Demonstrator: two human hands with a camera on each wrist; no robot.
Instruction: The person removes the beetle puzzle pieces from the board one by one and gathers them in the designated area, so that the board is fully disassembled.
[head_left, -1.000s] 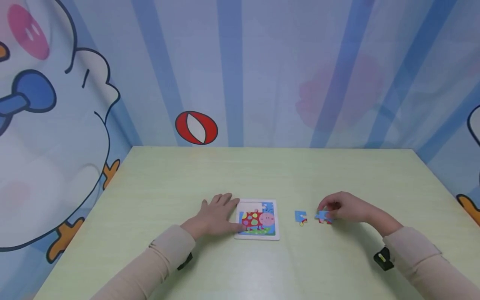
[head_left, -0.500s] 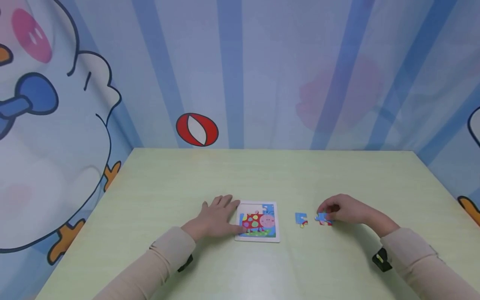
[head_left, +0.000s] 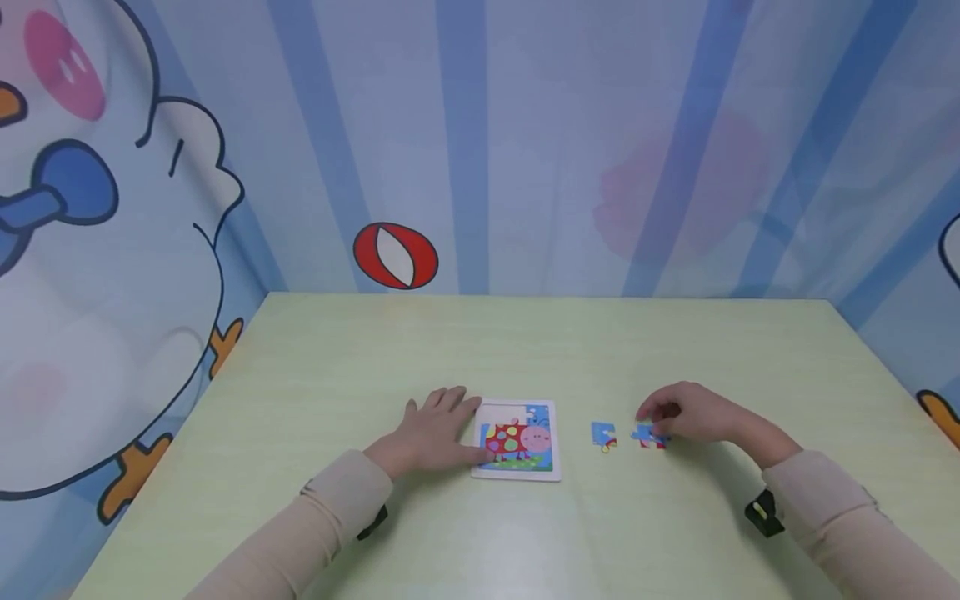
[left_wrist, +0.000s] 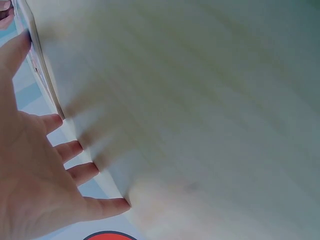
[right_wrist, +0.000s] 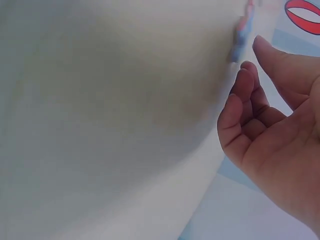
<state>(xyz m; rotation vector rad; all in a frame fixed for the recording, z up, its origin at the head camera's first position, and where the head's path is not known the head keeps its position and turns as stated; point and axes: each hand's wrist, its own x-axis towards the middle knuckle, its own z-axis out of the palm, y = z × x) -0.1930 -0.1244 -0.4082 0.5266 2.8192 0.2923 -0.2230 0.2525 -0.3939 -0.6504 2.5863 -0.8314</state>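
Note:
In the head view a small framed jigsaw puzzle [head_left: 516, 477] lies on the table, showing a pink-faced figure with a red spotted body. Its upper left part is bare white. My left hand [head_left: 435, 437] rests spread at its left side, thumb over the lower left edge and fingertips near the top left corner. To the right, my right hand [head_left: 697, 414] is lowered to a blue and red puzzle piece [head_left: 647, 434], its thumb overlapping it. The right wrist view shows a gap between this thumb and the bent fingers. Another puzzle piece [head_left: 603, 434], mostly blue, lies between the frame and that hand.
The pale green table [head_left: 360, 333] runs back to a blue striped backdrop [head_left: 525, 150] with a red ball printed on it [head_left: 396, 255]. A large white cartoon figure [head_left: 97, 292] is printed on the left side. Black wrist devices show under both sleeves.

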